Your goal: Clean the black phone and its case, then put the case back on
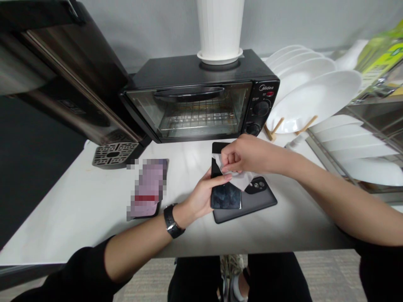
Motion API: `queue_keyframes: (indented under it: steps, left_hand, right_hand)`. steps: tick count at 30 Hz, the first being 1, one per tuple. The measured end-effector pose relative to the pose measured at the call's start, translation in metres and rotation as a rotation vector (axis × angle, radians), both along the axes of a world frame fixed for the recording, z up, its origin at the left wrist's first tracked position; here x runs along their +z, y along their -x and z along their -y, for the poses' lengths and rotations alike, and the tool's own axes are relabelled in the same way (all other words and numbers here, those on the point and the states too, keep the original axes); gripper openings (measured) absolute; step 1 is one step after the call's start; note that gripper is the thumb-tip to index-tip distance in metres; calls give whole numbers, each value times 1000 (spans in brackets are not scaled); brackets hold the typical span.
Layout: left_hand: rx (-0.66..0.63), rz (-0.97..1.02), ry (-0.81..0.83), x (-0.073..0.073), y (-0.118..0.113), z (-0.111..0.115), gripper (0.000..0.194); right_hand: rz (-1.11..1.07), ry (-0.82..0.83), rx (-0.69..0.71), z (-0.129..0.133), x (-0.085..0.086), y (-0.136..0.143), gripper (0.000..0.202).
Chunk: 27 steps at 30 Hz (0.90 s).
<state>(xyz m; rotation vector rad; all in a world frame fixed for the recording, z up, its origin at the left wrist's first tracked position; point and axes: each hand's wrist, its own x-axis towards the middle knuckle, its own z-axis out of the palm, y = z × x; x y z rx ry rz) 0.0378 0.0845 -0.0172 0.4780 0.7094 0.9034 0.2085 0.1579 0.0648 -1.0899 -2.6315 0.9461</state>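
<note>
My left hand (203, 191), with a dark wristwatch (173, 221) on its wrist, grips a dark phone (226, 199) by its left side, thumb lying across the front. Smudges or reflections show on the phone's glossy lower part. Pinched in my closed right hand (234, 155) is a pale cleaning cloth (244, 180) with zigzag edges, spread over the middle of the phone. Beneath the phone, a black phone case (258, 200) with camera cut-outs lies on the white table (78, 209). The cloth and both hands hide part of the phone.
A second phone (149, 184), its screen pixelated, lies left of my hands. Behind stand a toaster oven (201, 71) bearing a white pot (220, 29), and a drinks machine (72, 75). White plates (315, 100) fill racks at right, near a small white bottle (296, 141).
</note>
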Motion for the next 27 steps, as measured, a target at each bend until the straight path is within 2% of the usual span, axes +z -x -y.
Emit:
queue_keyframes:
  steps: [2, 4, 7, 9, 10, 12, 14, 15, 17, 20, 21, 23, 25, 27]
  left_hand:
    - [1, 14, -15, 0, -1, 1, 32]
    - [-51, 37, -36, 2, 0, 2, 34]
    - [-118, 91, -60, 6, 0, 3, 45]
    - [-123, 119, -49, 6, 1, 3, 45]
    - [-111, 131, -41, 6, 0, 2, 39]
    - [-91, 156, -13, 4, 0, 0, 27]
    - [-98, 190, 33, 2, -1, -2, 38]
    - [-111, 212, 54, 1, -2, -3, 46]
    - [-120, 251, 81, 1, -2, -4, 57]
    - [-104, 281, 99, 2, 0, -5, 63]
    - [-98, 285, 102, 3, 1, -5, 65]
    - [-85, 279, 108, 5, 2, -5, 71]
    - [-67, 258, 113, 6, 2, -6, 77]
    - [-57, 224, 115, 6, 2, -6, 80]
  right_hand:
    - [-29, 15, 39, 1, -3, 3, 10]
    - [-37, 20, 37, -2, -4, 3, 10]
    - [-39, -102, -114, -10, 1, -2, 11]
    - [-30, -126, -173, -11, 3, -5, 12]
    - [-27, -69, -145, -9, 3, -5, 13]
    - [-13, 139, 6, -3, 0, -4, 14]
    - [2, 318, 156, 1, -4, -2, 15]
    - [1, 350, 185, 1, -5, -2, 16]
    - [-29, 259, 114, -2, -7, -1, 17]
    - [-62, -146, -138, -6, -8, 2, 13]
    - [-53, -249, -167, -3, -8, 5, 12]
    - [-27, -278, -60, 10, -9, 14, 12]
    - [2, -143, 153, 26, -9, 23, 18]
    - [35, 33, 282, 34, -8, 26, 22]
